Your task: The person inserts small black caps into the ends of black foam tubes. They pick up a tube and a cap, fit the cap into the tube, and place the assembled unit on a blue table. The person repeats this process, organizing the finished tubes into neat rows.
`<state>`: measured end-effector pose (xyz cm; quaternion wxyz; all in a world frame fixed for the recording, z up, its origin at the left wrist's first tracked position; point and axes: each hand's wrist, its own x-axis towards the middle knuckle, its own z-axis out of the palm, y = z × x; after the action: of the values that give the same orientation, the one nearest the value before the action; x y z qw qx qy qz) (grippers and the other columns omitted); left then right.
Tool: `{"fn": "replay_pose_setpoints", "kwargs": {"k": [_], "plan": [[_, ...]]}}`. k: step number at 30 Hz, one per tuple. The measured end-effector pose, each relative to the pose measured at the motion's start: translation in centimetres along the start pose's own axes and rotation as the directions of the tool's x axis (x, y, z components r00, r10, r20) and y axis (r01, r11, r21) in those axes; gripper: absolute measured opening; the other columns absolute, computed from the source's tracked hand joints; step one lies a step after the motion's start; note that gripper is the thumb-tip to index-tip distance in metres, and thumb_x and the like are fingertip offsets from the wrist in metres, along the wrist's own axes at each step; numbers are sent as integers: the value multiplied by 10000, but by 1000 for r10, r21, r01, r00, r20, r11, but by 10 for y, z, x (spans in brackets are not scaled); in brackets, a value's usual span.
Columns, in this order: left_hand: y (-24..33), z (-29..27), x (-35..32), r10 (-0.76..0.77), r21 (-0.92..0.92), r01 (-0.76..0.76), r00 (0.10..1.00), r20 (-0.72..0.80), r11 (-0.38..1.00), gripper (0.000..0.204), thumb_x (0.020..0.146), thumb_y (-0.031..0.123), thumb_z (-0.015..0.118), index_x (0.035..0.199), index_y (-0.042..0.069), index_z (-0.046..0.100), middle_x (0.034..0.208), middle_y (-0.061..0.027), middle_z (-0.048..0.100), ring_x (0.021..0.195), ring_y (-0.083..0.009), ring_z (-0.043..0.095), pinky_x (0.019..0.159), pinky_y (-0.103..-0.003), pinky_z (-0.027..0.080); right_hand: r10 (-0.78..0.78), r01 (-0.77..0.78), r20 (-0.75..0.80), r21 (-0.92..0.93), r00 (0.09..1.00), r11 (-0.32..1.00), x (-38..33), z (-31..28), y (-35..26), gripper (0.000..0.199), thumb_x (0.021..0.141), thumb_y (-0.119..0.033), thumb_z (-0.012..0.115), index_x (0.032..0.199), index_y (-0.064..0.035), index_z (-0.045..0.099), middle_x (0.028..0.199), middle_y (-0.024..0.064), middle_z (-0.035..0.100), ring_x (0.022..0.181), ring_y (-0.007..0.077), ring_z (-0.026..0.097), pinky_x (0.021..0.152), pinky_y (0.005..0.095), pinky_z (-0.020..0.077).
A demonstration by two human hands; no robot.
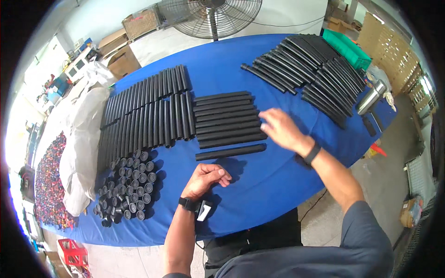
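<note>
single tube: one long black tube (231, 152) is being left lying crosswise on the blue surface (259, 185), just in front of the stack and apart from it, likely set aside as the next one to be lined up.
tube stack: a row of black tubes (227, 118) is being kept side by side, lengths running left-right, ends roughly flush; this looks like sorting into a tidy block.
right hand: the right hand (282, 129) is being held over the stack's right end, fingers spread and blurred; nothing is seen to be gripped, and contact with the tube ends cannot be told.
left hand: the left hand (206, 180) is being rested near the front edge, fingers curled in loosely; whether something small is being held inside cannot be told. A dark band is being worn on each wrist.
upright-lying rows: more tubes (148, 113) are being laid in rows at left, lengths running away from the person.
caps: short black caps (132, 185) are being kept standing in a cluster at front left, well apart from the hands.
far pile: a looser heap of tubes (310, 65) is being stored at far right, beside a green crate (347, 46) and a metal flask (372, 96).
open room: bare blue cloth is being left between the single tube and the front edge, and right of the stack.
edges: the surface's front edge is curving just below the left wrist; a white sack (83, 139) is being draped over the left edge.
</note>
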<state>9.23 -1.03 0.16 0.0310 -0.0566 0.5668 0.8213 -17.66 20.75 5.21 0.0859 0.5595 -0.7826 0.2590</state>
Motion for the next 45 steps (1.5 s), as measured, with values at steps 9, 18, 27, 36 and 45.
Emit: {"fn": "replay_pose_setpoints", "kwargs": {"k": [9,18,27,36,45], "plan": [[11,23,-15,-52,297,65,997,-54,953,222,966,166,704,923,-46,754,841,-86,721,773,-131,656,741,-273,531,-176,204,138,-230,975,951,-62,47,-102,453,930,-127,570,1348,48,571,1459,240,536,1365,393,502,1164,513,363],[30,29,-104,222,717,128,901,-373,686,194,930,175,744,947,-18,739,809,-55,706,689,-107,612,631,-274,496,-52,59,159,-39,986,998,-58,41,-100,519,805,-161,813,1254,19,627,1065,129,546,1025,295,540,910,417,470],[57,-45,-145,602,770,638,612,-512,6,327,836,270,790,1083,74,705,1012,-118,674,949,-327,677,806,-437,545,60,-101,211,192,976,976,-106,29,-129,305,802,-155,798,977,-31,581,948,134,559,909,333,550,842,435,458],[56,-55,-119,538,763,631,695,-476,-140,281,810,250,799,1034,116,696,1022,-94,608,1050,-309,618,839,-454,534,65,-88,129,180,990,980,-112,34,-127,317,793,-151,795,992,-51,569,954,118,545,904,307,544,809,433,430],[66,-16,-104,539,893,426,724,-431,143,312,821,94,736,1126,80,673,1026,-107,620,999,-257,644,794,-381,549,64,-90,130,204,989,975,-115,34,-129,300,813,-157,785,1006,-36,589,968,121,555,900,306,548,814,436,430]]}}
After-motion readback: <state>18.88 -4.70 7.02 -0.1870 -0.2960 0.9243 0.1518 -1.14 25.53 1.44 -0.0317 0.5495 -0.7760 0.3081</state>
